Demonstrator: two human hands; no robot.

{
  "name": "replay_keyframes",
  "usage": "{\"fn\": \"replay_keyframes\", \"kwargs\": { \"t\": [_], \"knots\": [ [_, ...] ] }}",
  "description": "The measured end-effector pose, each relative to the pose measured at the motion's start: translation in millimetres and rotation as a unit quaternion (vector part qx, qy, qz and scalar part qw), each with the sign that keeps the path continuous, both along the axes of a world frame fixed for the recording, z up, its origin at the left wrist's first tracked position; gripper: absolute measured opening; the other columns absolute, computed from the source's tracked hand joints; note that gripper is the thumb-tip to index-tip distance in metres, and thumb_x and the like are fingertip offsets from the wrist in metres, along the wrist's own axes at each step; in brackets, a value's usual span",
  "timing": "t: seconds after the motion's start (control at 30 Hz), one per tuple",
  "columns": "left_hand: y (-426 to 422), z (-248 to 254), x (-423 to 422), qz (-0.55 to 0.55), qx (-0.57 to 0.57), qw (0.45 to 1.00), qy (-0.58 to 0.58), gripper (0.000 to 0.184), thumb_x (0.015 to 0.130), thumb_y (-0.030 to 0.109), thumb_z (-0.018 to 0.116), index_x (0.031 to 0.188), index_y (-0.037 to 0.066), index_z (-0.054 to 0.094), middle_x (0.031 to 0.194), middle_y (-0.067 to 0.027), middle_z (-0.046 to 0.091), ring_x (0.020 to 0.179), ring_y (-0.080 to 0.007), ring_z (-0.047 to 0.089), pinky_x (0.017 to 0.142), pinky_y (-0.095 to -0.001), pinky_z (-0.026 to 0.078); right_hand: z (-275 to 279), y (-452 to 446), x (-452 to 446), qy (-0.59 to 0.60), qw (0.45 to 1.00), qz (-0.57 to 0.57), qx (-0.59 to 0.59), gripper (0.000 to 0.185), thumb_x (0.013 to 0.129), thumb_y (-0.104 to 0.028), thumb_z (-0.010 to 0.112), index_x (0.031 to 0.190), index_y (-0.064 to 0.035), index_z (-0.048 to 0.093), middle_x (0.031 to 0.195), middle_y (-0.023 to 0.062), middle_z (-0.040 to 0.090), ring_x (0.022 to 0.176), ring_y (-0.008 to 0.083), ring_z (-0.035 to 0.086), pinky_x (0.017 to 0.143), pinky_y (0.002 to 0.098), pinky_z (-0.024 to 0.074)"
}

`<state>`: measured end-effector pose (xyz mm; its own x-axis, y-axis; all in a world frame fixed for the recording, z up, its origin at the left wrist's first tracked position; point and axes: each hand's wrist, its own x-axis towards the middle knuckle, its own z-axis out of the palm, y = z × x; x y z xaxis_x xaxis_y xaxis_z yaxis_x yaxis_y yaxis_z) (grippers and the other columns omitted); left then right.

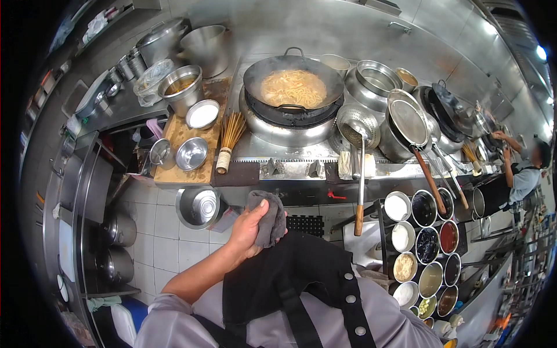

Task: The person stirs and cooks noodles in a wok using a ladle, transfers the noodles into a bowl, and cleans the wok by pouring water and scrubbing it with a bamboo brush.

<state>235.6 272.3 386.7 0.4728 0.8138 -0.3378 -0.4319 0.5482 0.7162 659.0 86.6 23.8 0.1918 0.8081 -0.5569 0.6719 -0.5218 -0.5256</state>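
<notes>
My left hand (248,227) is closed round a folded dark grey cloth (268,219) in front of my black apron (255,284), thumb on top. My right hand is not in view. Beyond the cloth, a black wok (250,81) sits on the burner, with noodles (294,88) in brown, steaming liquid. A bamboo brush (231,136) lies left of the burner. To the right, a perforated strainer (351,123) with a ladle (361,168) across it extends its wooden handle towards me.
A wooden board (174,171) at left carries metal bowls and a pot (181,90). Below it stands a metal bucket (198,207). Several seasoning containers (431,279) fill a rack at right. Further right, another person (525,180) stands by a second wok (449,110).
</notes>
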Motion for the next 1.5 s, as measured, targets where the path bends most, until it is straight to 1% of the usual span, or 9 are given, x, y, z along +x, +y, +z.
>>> {"fn": "replay_keyframes", "kwargs": {
  "t": [0.27,0.63,0.97,1.23,1.5],
  "knots": [
    [-0.1,-2.6,-0.5,-0.001,-0.003,1.000,-0.006,0.051,0.102,0.052,0.053,0.129,0.009,0.055,0.109,-0.0132,0.071,0.078,-0.0265,0.073,0.056,-0.0322,0.056,4.0,2.5,0.2,0.000,1.000,0.000,0.001,0.045,0.100,-0.046,0.054,0.115,-0.0052,0.065,0.092,0.0199,0.068,0.091,0.0343,0.069,0.080,0.0438,0.0543],
    [0.5,-1.9,0.2,-0.002,-0.001,1.000,0.002,0.050,0.103,0.053,0.050,0.128,0.010,0.055,0.109,-0.0120,0.071,0.079,-0.0259,0.072,0.057,-0.0326,0.055,6.0,4.0,1.3,-0.002,1.000,0.000,0.004,0.045,0.100,-0.046,0.054,0.115,-0.0054,0.065,0.091,0.0196,0.068,0.091,0.0341,0.069,0.080,0.0437,0.0544],
    [1.8,-2.5,-0.7,-0.004,-0.002,1.000,0.002,0.050,0.103,0.054,0.050,0.130,0.011,0.054,0.109,-0.0119,0.070,0.079,-0.0260,0.072,0.056,-0.0324,0.054,7.1,4.8,0.1,0.000,1.000,0.001,0.004,0.045,0.100,-0.046,0.054,0.115,-0.0054,0.065,0.090,0.0194,0.068,0.090,0.0339,0.069,0.079,0.0436,0.0545],
    [2.3,-2.3,-0.4,-0.005,-0.004,1.000,0.007,0.051,0.103,0.053,0.051,0.128,0.009,0.056,0.109,-0.0128,0.070,0.079,-0.0269,0.073,0.058,-0.0331,0.056,8.0,4.0,-0.2,0.003,1.000,-0.002,0.007,0.045,0.100,-0.046,0.054,0.115,-0.0055,0.065,0.090,0.0191,0.068,0.089,0.0337,0.069,0.079,0.0436,0.0546],
    [2.7,0.6,-0.8,-0.012,0.000,1.000,0.007,0.051,0.102,0.054,0.052,0.127,0.010,0.056,0.110,-0.0121,0.070,0.079,-0.0263,0.072,0.057,-0.0323,0.055,4.9,1.9,-2.0,0.007,1.000,-0.005,0.011,0.045,0.100,-0.047,0.054,0.116,-0.0056,0.065,0.090,0.0189,0.068,0.089,0.0336,0.069,0.078,0.0435,0.0546]
  ]
}}
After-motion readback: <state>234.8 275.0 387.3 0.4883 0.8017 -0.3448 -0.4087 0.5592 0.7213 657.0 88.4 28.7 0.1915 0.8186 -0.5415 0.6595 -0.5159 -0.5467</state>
